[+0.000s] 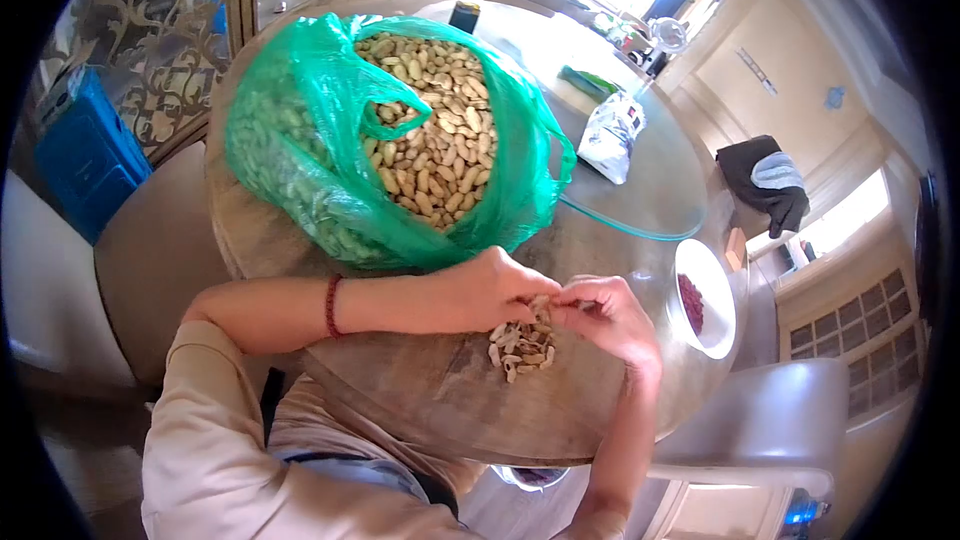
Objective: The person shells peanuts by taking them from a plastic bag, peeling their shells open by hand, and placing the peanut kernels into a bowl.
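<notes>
My left hand (pixel 492 292), with a dark red beaded bracelet (pixel 333 307) on its wrist, meets my right hand (pixel 608 318) above the table. Both are closed in a pinch at the fingertips on a peanut, mostly hidden by the fingers. Just below them lies a small heap of broken peanut shells (pixel 527 348). Beyond my left hand sits a big green plastic bag (pixel 320 195), open at the top and full of unshelled peanuts (pixel 440 140). To the right of my right hand, a white bowl (pixel 719 312) holds reddish shelled kernels (pixel 690 302).
On the round wooden table (pixel 430 390) are a glass turntable (pixel 655 205), a white-and-silver packet (pixel 612 140) and a dark jar (pixel 464 16). Chairs (pixel 760 420) stand around it. Below the near edge, another container (pixel 530 478) partly shows.
</notes>
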`<state>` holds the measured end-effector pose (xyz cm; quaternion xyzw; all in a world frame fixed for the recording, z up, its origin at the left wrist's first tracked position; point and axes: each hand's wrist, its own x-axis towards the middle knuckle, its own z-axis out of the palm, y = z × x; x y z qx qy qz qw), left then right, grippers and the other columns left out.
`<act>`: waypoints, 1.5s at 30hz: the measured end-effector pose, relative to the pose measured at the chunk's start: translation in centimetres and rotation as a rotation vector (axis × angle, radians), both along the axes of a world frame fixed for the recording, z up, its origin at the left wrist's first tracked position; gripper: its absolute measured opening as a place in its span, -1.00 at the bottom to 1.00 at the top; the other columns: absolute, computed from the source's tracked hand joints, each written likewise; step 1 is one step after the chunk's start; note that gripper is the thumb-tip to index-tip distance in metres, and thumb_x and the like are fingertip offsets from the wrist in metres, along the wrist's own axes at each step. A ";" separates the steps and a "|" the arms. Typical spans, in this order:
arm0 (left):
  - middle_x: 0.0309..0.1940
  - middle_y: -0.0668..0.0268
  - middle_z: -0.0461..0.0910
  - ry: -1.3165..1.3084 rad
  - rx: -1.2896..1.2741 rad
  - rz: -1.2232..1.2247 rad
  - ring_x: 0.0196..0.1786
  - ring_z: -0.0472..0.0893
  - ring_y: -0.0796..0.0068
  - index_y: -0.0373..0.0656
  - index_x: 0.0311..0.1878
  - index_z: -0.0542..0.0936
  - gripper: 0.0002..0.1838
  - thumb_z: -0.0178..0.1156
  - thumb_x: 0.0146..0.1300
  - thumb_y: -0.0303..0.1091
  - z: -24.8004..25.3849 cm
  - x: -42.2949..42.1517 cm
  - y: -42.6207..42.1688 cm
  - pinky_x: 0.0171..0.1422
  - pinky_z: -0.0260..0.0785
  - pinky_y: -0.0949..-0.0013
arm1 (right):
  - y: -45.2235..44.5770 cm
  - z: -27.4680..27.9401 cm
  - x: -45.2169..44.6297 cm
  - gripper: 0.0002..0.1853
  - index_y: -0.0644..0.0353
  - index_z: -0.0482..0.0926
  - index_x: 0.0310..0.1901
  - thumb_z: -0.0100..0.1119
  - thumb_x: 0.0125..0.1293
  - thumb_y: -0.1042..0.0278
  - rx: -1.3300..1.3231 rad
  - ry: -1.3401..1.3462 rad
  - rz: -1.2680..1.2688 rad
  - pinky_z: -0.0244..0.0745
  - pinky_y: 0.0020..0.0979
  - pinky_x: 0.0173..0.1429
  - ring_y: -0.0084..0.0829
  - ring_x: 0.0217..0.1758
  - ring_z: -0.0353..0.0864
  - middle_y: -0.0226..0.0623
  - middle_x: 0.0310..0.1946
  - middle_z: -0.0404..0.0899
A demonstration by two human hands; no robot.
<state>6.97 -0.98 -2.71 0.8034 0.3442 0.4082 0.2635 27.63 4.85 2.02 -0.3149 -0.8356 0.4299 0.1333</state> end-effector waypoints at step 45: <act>-0.47 0.12 0.54 0.718 0.295 0.994 -0.27 0.58 0.10 -0.21 -0.53 0.58 -0.94 0.25 -0.03 -0.47 4.5 -10.1 1.4 -0.14 0.43 0.13 | -0.3 -0.3 -0.5 -0.89 0.27 0.68 -0.32 0.29 0.08 0.55 0.305 -0.014 -0.077 0.44 -0.48 -0.36 -0.52 -0.49 0.56 -0.25 -0.50 0.61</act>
